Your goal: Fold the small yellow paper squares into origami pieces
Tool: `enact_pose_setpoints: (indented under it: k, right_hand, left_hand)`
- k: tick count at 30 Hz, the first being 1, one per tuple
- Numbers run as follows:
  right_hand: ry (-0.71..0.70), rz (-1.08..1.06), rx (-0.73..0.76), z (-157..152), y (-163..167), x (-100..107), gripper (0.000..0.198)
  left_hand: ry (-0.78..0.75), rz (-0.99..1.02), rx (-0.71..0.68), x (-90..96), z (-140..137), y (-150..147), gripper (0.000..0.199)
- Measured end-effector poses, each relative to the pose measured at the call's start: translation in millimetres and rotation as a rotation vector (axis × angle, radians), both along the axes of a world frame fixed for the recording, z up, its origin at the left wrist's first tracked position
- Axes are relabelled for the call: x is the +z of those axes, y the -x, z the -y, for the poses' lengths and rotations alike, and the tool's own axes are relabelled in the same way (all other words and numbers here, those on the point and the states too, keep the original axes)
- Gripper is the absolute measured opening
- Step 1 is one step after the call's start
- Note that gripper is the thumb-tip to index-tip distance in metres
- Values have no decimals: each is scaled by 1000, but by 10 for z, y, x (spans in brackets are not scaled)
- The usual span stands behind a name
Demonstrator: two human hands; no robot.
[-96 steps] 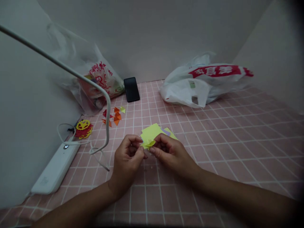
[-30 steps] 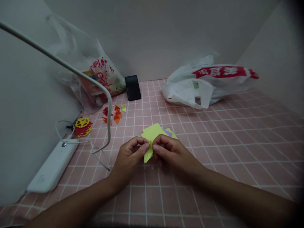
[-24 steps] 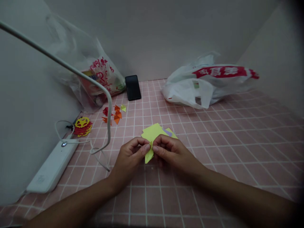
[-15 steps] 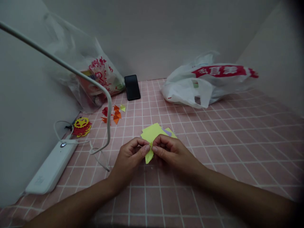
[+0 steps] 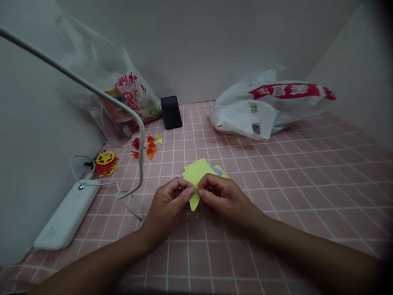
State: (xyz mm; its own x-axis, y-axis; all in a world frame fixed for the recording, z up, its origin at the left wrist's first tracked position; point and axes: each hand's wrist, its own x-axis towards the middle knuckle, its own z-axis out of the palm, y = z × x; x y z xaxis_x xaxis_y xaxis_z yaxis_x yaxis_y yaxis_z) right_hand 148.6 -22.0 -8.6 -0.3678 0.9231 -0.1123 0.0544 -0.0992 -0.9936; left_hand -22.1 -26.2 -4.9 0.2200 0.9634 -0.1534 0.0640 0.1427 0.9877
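Your left hand (image 5: 170, 201) and right hand (image 5: 225, 196) pinch the small, folded yellow paper piece (image 5: 193, 203) between them, each grip closed thumb-to-finger near its upper end, its tip toward six o'clock. Flat yellow paper sheets (image 5: 198, 169) lie just beyond, at twelve o'clock. Expect the piece to be light, crisp, easily creased; hold its folded layers, not the tip.

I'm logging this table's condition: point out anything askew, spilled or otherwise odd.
The paper stack is askew: its edges don't line up, and a purple sheet pokes out. The white bag on the right lies slumped over. I see no spill.
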Motion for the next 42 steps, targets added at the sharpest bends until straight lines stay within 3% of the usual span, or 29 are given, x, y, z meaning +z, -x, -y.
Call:
enact_pose_setpoints:
  k: [7, 17, 29, 42]
  right_hand:
    - [38, -19, -10, 6, 8, 15, 16]
    - [-11, 9, 31, -15, -5, 3, 12]
    - [53, -35, 15, -20, 1, -10, 16]
    - [53, -49, 128, -33, -25, 44, 14]
  left_hand:
    - [6, -19, -15, -9, -3, 9, 17]
    - [41, 22, -57, 47, 5, 16, 19]
    - [30, 20, -32, -10, -36, 19, 17]
    - [85, 67, -120, 38, -72, 65, 19]
